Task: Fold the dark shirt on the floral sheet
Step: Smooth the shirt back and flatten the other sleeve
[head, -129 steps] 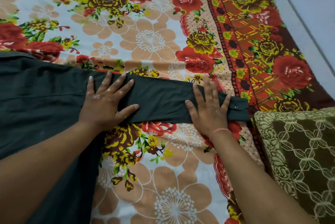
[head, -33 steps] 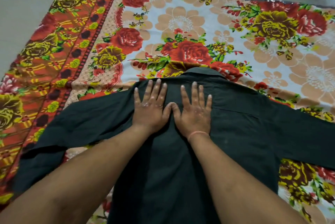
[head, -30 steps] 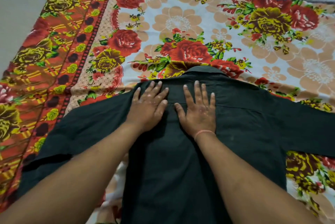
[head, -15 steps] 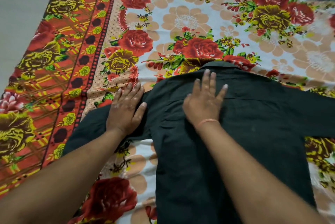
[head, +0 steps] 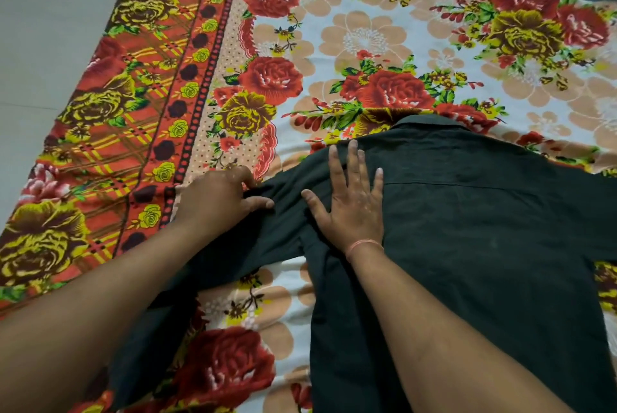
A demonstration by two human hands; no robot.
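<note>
Pinching bunched fabric of the left sleeve [head: 233, 252], the left hand [head: 217, 202] grips the dark shirt [head: 467, 229] near its shoulder. Beside it, the right hand [head: 354, 205] presses flat, fingers spread. Farther off, the collar [head: 430, 122] lies on the floral sheet [head: 367, 45].

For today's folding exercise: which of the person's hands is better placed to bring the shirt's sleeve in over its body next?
Probably the left hand: it already pinches the bunched sleeve at the dark shirt's left shoulder. The right hand lies flat and open beside it, pinning the shirt to the floral sheet.
</note>
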